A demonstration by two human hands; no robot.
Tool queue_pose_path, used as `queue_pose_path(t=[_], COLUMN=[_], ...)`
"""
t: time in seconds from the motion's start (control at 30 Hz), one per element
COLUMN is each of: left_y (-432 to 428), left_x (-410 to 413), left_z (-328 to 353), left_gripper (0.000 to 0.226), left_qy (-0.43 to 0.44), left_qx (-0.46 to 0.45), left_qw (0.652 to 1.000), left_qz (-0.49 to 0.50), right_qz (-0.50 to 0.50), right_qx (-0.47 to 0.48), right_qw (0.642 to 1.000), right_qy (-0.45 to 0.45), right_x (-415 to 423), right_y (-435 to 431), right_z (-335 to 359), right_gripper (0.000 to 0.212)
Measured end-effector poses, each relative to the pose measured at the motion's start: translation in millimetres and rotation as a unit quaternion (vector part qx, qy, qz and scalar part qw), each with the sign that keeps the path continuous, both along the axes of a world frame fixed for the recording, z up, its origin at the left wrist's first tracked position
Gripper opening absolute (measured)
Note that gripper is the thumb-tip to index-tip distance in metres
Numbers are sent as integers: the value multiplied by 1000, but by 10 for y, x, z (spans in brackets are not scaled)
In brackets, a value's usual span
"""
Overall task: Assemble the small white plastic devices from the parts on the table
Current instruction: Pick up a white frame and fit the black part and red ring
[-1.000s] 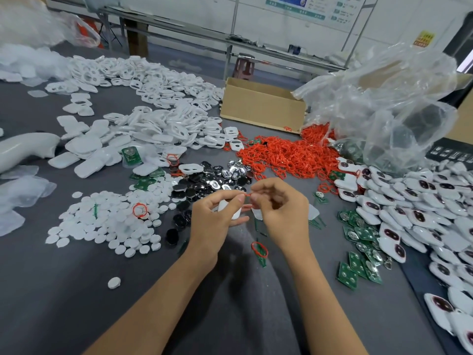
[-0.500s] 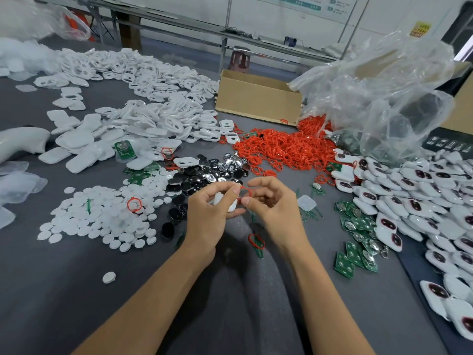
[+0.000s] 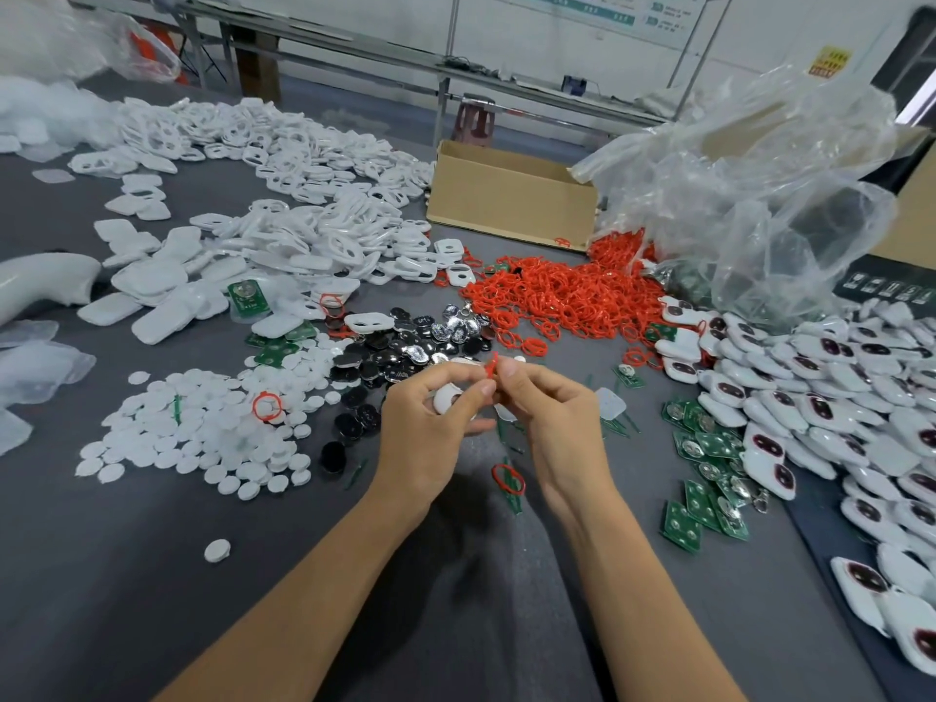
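Observation:
My left hand [image 3: 430, 438] grips a small white plastic shell [image 3: 448, 399] above the middle of the grey table. My right hand [image 3: 552, 423] pinches a red rubber ring [image 3: 491, 366] between thumb and forefinger, right at the shell's upper edge. Both hands meet fingertip to fingertip. Behind them lie dark and silver button cells [image 3: 405, 347], a heap of red rings [image 3: 567, 296], white discs [image 3: 202, 433], white shell halves [image 3: 283, 235], green circuit boards [image 3: 709, 473] and assembled white devices [image 3: 835, 397] on the right.
A cardboard box [image 3: 511, 200] stands at the back, with a crumpled clear plastic bag [image 3: 759, 195] to its right. A loose red ring [image 3: 508, 479] lies on the table between my wrists. A white curved object [image 3: 45, 281] sits at the left edge.
My hands stayed together in the same place. The right fingers have brought the red ring up so that it shows above the shell; the camera view shifted slightly.

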State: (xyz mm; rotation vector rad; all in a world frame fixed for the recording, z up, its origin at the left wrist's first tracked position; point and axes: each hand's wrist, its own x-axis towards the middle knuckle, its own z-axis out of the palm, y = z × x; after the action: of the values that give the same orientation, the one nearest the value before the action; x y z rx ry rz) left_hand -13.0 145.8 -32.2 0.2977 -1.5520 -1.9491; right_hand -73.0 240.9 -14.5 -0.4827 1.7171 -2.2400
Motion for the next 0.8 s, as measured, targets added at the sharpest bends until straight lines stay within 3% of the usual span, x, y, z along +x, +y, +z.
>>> queue_pose_path(t=[0.2,0.3,0.53,0.63,0.7,0.8], left_y=[-16,-7,-6,-26,-40,-45], left_x=[8,8,-10,-9,10,18], left_z=[-10,-14,-28,10,41,47], left_gripper=[16,25,40,46,35,27], left_qy=[-3,-13,-65,-81,-72,-62], left_qx=[-30,-36,93,129,154,191], left_qw=[1000,999,991,982,976,971], left_qz=[-4,-10,-68,-114,-135,-129], right_qz=[-18,-83,-126,-128,-130,-126], right_qx=[12,59,254,290,301,293], right_qw=[999,988,868,845,838,846], right_qy=[29,120,408,431,437,426], right_x=[27,9,32,2,-6,5], right_y=[9,10,-28,-23,-12,-15], right_z=[37,41,-87,-102,-95,-72], right_gripper=[15,17,23,27,29,27])
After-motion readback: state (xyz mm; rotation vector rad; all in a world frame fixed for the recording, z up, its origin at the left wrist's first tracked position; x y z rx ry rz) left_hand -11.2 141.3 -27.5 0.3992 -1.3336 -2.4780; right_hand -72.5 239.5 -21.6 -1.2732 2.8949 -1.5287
